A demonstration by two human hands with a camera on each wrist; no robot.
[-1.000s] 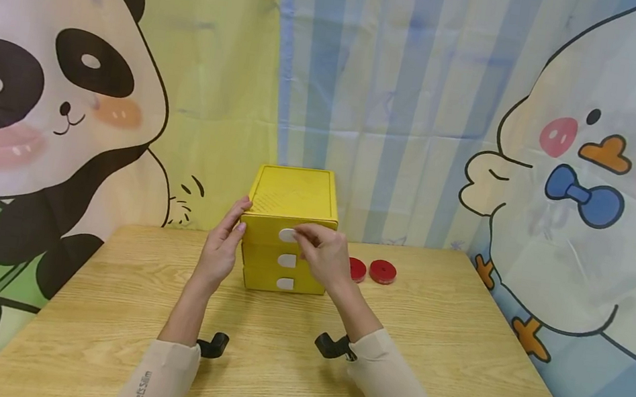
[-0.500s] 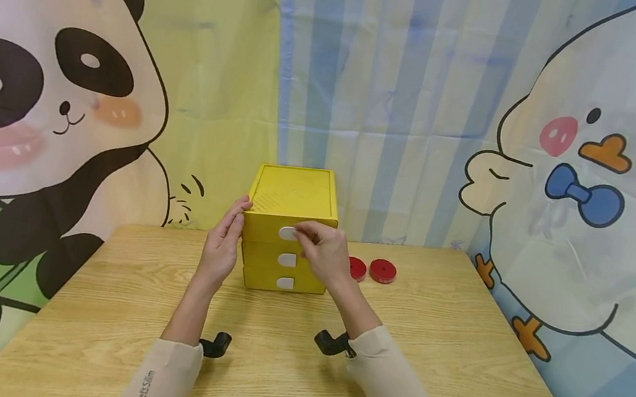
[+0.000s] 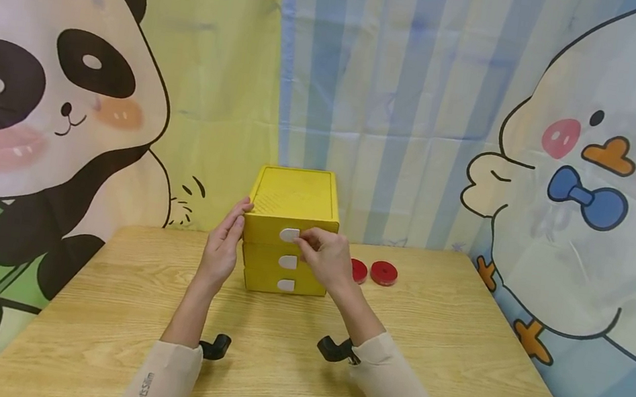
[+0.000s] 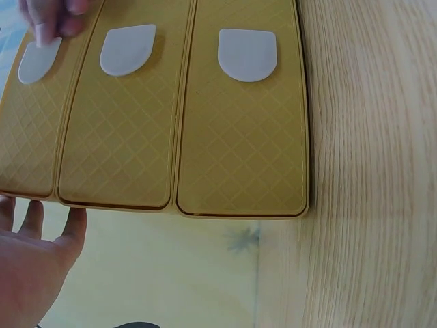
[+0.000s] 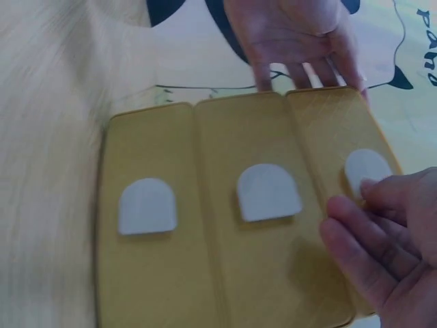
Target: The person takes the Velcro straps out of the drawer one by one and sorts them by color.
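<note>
A yellow three-drawer box [image 3: 297, 195] stands on the wooden table, each drawer front bearing a white rounded handle. My left hand [image 3: 222, 249] lies along the box's left side with its fingers extended; in the left wrist view these fingers [image 4: 72, 227] touch the edge beside the upper drawers. At the top drawer's handle [image 3: 288, 235], my right hand [image 3: 327, 254] pinches the right end with thumb and fingertips. The middle handle [image 5: 268, 193] and the bottom handle [image 5: 147, 206] are untouched. My right hand covers part of the front's right side in the head view.
Two red discs [image 3: 383, 273] lie on the table right of the box, one partly hidden by my right hand. Cartoon-printed curtains [image 3: 391, 114] hang behind the table [image 3: 265, 354]. Black curved pieces [image 3: 216, 347] stick out by both wrists.
The top drawer front appears to have come slightly forward from the box. My right fingertips have slid a little rightward on the handle. The left hand stays against the side.
</note>
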